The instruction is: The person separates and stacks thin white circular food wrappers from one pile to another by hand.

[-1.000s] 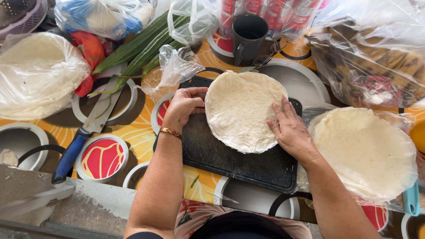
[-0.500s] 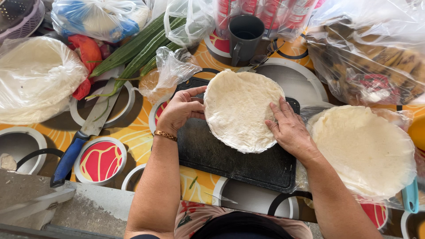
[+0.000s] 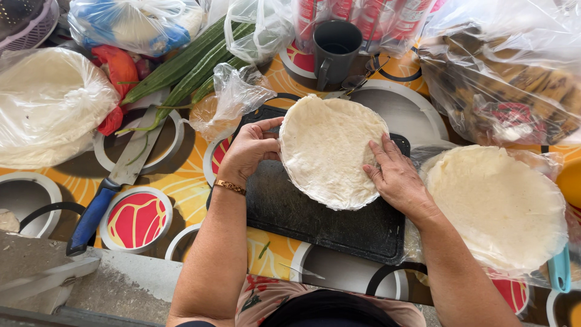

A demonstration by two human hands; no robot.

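Where it lay: a pale round flatbread rested on a black board, between both hands.
Left hand: fingers curled, pinching the flatbread's near edge.
Right hand: open and flat, fingers pressed on the opposite edge.
Right of that hand: a bagged stack of flatbreads.
Left of the hands: a blue-handled knife on the patterned counter.
Beyond the hands: a grey mug.

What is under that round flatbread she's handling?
A black board lies under the flatbread. The left hand grips its edge; the right hand presses on it. The board's middle is covered, so anything there is hidden.
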